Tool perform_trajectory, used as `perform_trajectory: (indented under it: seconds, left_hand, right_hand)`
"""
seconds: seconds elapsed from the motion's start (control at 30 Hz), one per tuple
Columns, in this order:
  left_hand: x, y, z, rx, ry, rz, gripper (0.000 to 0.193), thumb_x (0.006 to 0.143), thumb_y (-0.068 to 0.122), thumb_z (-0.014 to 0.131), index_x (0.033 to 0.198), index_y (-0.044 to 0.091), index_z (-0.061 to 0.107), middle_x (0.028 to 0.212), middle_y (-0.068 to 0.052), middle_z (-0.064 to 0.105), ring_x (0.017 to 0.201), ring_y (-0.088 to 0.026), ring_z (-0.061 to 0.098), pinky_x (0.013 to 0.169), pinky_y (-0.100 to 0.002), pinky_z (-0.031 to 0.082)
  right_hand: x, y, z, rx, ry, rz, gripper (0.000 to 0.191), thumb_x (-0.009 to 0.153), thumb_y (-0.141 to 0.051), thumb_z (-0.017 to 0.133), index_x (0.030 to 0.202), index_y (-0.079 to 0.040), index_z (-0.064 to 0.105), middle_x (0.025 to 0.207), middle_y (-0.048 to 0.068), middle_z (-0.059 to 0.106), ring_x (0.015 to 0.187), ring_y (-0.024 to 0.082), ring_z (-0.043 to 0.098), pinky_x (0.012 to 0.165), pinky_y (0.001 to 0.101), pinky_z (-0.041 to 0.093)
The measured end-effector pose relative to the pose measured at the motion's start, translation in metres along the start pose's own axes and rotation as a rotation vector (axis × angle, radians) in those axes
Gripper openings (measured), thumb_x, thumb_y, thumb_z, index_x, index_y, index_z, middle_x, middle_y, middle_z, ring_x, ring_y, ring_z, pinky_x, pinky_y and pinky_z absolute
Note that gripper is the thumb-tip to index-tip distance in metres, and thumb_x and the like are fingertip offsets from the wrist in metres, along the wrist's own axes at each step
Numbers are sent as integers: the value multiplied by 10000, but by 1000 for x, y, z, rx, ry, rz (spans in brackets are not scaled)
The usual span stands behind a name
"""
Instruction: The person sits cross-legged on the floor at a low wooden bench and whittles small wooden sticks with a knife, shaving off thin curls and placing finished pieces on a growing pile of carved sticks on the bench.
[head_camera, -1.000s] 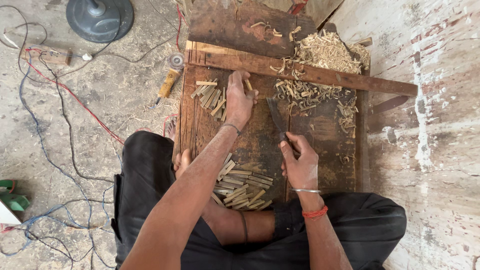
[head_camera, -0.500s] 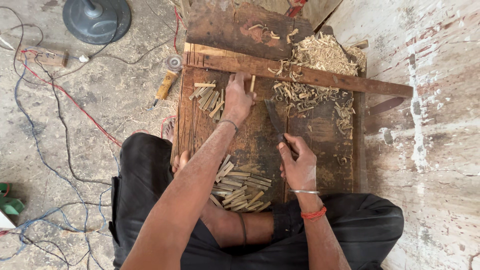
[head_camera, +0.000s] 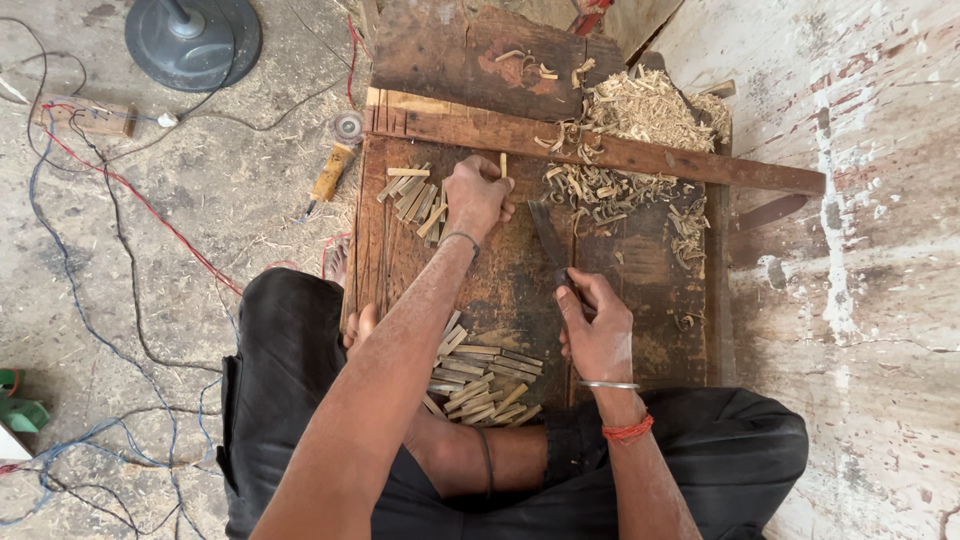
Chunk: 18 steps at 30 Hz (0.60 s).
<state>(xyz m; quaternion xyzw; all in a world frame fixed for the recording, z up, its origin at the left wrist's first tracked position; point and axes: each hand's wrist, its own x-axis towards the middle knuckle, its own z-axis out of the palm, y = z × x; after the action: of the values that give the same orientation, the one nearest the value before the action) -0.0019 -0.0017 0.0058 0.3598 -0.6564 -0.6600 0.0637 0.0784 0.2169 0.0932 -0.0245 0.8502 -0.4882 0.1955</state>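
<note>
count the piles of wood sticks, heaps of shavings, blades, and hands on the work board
Piles of wood sticks: 2 (far pile, near pile)
Heaps of shavings: 1
Blades: 1
Hands: 2 (left hand, right hand)
Total: 6

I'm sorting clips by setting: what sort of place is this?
Likely a small floor-level woodworking shop: a worn wooden board strewn with wood shavings, piles of cut sticks, and a blade in the right hand.
</note>
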Motion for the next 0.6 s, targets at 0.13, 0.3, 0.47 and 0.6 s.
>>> perform_trajectory:
  seconds: [0.13, 0.3, 0.47, 0.6]
  left_hand:
    - [-3, -1, 2, -135, 28, 28, 243, 891, 47, 753, 1061, -62, 618, 799, -141, 739, 569, -156, 729, 464, -265, 600]
    - [-1, -11, 5, -183, 50, 39, 412, 840, -35, 735, 1203, -29, 542, 855, -129, 729, 688, -175, 767, 562, -263, 605]
    - [4, -22, 11, -253, 58, 98, 357, 866, -124, 677, 1195, -59, 554, 899, -148, 713, 726, -203, 761, 572, -278, 655]
    - [8, -30, 13, -349, 50, 140, 315, 883, -145, 648, 1173, -75, 545, 910, -173, 698, 711, -223, 757, 562, -295, 646]
  right_hand:
    - [0, 1, 0, 30, -2, -30, 372, 975, -178, 651, 1312, -20, 632, 862, 72, 742, 491, 68, 573, 398, 272, 470]
    - [1, 5, 1, 46, 5, -25, 364, 978, -171, 655, 1307, -16, 644, 857, 78, 736, 494, 69, 561, 400, 269, 466]
    - [1, 5, 1, 55, -1, -29, 374, 963, -136, 659, 1315, -12, 634, 891, 74, 740, 514, 67, 568, 407, 259, 469]
    - [-3, -3, -1, 67, -16, -79, 406, 958, -78, 622, 1359, -14, 609, 937, 85, 734, 561, 67, 592, 432, 246, 488]
